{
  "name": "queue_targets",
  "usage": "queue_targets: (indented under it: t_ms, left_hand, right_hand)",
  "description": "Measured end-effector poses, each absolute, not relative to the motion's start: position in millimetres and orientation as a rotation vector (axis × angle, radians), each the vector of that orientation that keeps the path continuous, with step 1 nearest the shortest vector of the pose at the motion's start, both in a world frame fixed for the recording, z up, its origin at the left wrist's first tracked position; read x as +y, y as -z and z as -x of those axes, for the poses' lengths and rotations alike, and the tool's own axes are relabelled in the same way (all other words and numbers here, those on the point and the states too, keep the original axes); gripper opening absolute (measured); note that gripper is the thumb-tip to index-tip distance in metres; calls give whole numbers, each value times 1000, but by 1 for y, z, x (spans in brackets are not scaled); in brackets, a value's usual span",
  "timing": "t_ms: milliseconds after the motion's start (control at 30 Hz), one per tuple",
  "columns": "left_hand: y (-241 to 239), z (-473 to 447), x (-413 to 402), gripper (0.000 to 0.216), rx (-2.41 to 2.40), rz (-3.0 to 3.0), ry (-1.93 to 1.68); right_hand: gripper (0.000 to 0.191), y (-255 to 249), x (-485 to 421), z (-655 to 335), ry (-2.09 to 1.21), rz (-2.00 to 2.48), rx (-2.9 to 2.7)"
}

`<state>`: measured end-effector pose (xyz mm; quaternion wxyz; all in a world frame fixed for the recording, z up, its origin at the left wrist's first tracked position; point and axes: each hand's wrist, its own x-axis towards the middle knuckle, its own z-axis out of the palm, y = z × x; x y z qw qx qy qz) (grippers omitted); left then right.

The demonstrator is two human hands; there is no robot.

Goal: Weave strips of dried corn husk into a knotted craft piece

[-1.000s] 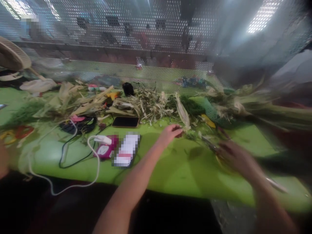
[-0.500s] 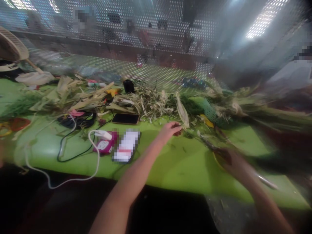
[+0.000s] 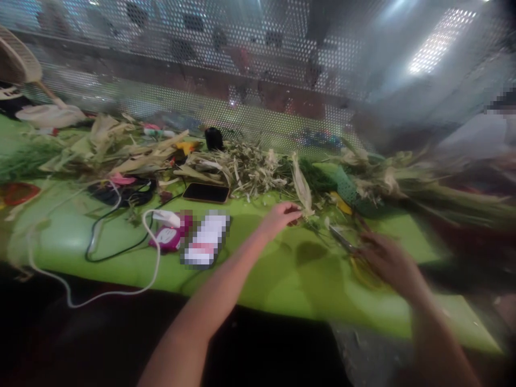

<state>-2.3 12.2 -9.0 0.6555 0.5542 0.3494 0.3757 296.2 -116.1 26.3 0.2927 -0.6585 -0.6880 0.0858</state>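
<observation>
My left hand (image 3: 283, 216) reaches over the green table with its fingers pinched at the lower end of a dried corn husk piece (image 3: 301, 185), which stands up pale and narrow. To its right, my right hand (image 3: 387, 260) is closed on a pair of scissors (image 3: 342, 237). Their metal blades point toward the husk, and a yellow handle loop (image 3: 365, 274) shows below my fingers. A gap lies between the blade tips and the husk. Blur hides how my right fingers sit in the handles.
Husk scraps (image 3: 258, 169) spread along the back of the green table (image 3: 282, 279). A black phone (image 3: 206, 192), a lit phone (image 3: 207, 239) and a magenta power bank (image 3: 169, 236) with a white cable (image 3: 108, 294) lie left. A green basket (image 3: 349, 185) stands right. Perforated metal (image 3: 258, 118) rises behind.
My right hand has shifted slightly, and the scissors' yellow loop has swung lower into clearer view. My left hand stays at the husk. The view has shifted a little.
</observation>
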Motion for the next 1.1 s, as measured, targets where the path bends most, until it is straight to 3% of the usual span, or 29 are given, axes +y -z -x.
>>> queue_targets:
  t_ms: [333,533,800,1100]
  left_hand:
    - [17,1,15,30,752,-1336,-923]
    - [13,-2,12,22,771,-1218,-950]
    - [8,-5,7,12,752,-964,-823]
    - [9,-5,4,36,675,-1184,-809]
  right_hand:
    - [34,-28,-37,-191,-853,1557,-1714]
    - [30,-7,-34,-181,-923,1440,-1550]
    - [21,-1,-43,-185,-712,1441,-1687]
    - [33,6,-42,-198,-960,1349,-1415]
